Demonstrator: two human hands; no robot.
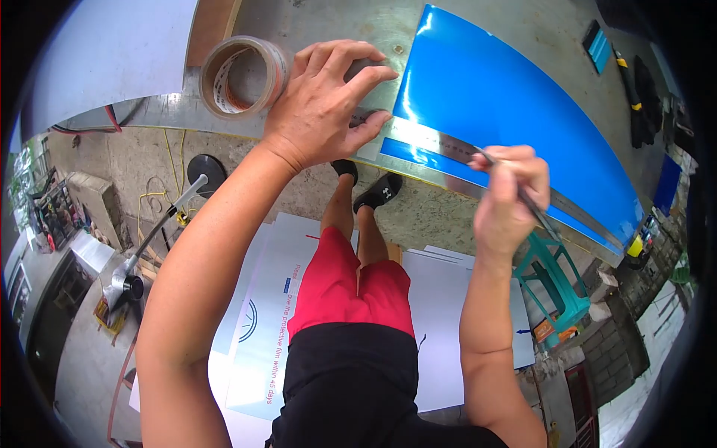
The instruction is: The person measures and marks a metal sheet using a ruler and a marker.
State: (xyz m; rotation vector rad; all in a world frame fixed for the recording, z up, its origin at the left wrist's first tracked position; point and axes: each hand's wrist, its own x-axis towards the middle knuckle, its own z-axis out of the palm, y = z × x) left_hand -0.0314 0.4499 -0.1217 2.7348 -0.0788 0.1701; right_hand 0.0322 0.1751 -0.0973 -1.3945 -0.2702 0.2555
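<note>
A blue sheet [493, 97] with a glossy face lies on the metal tabletop, and a long steel ruler [442, 140] runs across it near its front edge. On the front side of the ruler a narrow blue strip shows. My right hand [511, 190] is closed around a slim grey cutter knife [532, 207], its tip down at the ruler. At the ruler's left end rests my left hand [328, 97], fingers bent and apart, with the thumb beside the sheet's left corner. A roll of tape [274, 71] stands just left of that hand.
At the table's far right lie a blue squeegee [597, 48] and a black-and-yellow tool [624, 63]. A green plastic stool [556, 280] stands below the right end. White printed sheets [254, 336] lie on the ground around my feet. A pale panel [112, 60] covers the table's left part.
</note>
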